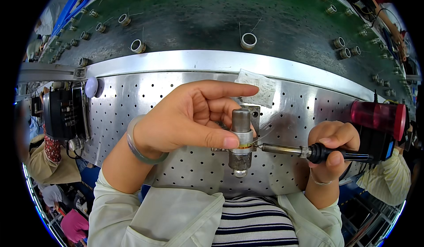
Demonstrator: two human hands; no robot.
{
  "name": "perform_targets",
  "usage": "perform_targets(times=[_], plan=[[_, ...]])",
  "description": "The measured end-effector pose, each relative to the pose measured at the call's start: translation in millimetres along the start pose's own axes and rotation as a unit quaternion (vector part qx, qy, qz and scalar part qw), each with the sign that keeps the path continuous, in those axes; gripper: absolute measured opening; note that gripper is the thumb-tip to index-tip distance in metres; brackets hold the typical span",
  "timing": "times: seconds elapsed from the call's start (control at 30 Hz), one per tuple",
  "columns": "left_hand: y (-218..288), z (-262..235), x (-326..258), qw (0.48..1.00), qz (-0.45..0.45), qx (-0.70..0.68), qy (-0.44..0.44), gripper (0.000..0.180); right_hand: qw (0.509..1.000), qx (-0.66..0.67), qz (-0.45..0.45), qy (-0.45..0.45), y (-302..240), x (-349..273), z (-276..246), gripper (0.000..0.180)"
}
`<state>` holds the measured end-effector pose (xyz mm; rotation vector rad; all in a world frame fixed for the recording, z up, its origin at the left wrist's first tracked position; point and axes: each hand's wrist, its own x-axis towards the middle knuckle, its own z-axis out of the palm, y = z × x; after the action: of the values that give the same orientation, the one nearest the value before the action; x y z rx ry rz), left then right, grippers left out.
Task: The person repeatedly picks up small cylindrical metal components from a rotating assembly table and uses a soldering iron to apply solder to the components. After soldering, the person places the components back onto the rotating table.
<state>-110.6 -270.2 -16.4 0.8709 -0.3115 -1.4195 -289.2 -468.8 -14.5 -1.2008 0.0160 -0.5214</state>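
Observation:
My left hand [194,114] pinches a metal ring-shaped coil part [245,137] between thumb and fingers, its index finger stretched out above. Through that ring runs a grey metal cylinder [240,120], whose wider lower end has a shiny rounded tip. A coloured band circles the ring's lower part, and a thin wire curves off its right side. My right hand [334,147] is closed round the black handle of a soldering iron [282,149]. The iron's tip touches, or nearly touches, the ring's right side by the band. A small metal plate [255,113] shows partly behind my left fingers.
Below lies a perforated metal worktop [185,172] with a white cloth pad [258,88]. Beyond its raised rail, a green conveyor belt [190,26] carries several ring parts with wires. A red cylindrical container [377,118] stands right, a black device [64,114] left. Other people sit on both sides.

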Motion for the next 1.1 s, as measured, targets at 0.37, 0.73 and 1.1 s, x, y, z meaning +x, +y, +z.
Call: perform_targets(times=[0.37, 0.73, 1.1], plan=[[0, 1, 1, 1.0, -0.004, -0.012, -0.003, 0.077, 0.999, -0.019, -0.01, -0.028, 3, 2, 0, 0.024], [0, 6, 0, 1.0, 0.002, -0.025, 0.006, 0.078, 0.997, -0.043, -0.012, -0.059, 0, -1, -5, 0.025], [0, 11, 0, 0.999, 0.005, -0.014, 0.03, 0.078, 0.998, -0.032, -0.019, -0.041, 1, -1, -6, 0.027]])
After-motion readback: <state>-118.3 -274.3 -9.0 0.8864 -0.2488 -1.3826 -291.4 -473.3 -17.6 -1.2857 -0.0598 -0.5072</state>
